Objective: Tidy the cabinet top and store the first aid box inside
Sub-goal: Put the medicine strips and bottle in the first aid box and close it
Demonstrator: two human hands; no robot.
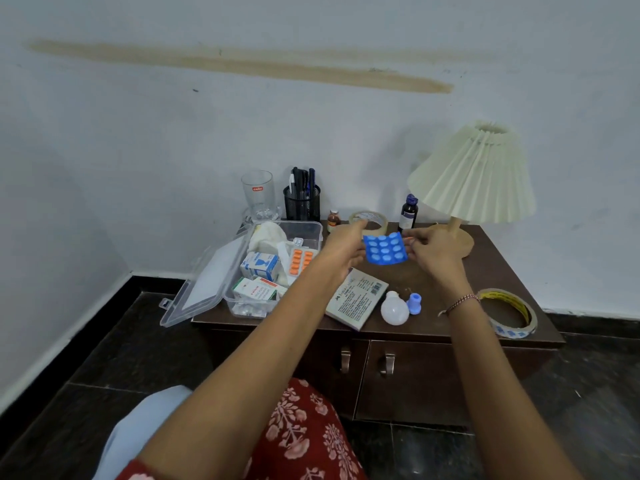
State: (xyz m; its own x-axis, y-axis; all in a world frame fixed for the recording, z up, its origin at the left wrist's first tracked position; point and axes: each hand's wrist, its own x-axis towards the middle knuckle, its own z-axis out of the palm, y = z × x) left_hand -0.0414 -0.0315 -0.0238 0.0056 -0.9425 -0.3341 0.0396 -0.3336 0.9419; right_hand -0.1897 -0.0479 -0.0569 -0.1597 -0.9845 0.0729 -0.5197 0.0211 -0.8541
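A blue blister strip of tablets (385, 248) hangs above the dark wooden cabinet top (491, 268), held by both hands. My left hand (344, 245) pinches its left edge and my right hand (434, 249) pinches its right edge. To the left, the clear plastic first aid box (313, 231) stands open on the cabinet top, its lid (204, 289) folded out over the left edge. Inside lie an orange tablet strip (299, 260), small medicine cartons (259, 266) and white gauze (266, 235).
On the cabinet top: a glass (258, 195), a black pen holder (302, 200), a small brown bottle (333, 220), a dark bottle (408, 211), a tape roll (369, 218), a pleated lamp (474, 174), a booklet (356, 297), a white bulb (394, 308), a blue cap (414, 303), another tape roll (510, 317). Two cabinet doors (415, 379) are closed.
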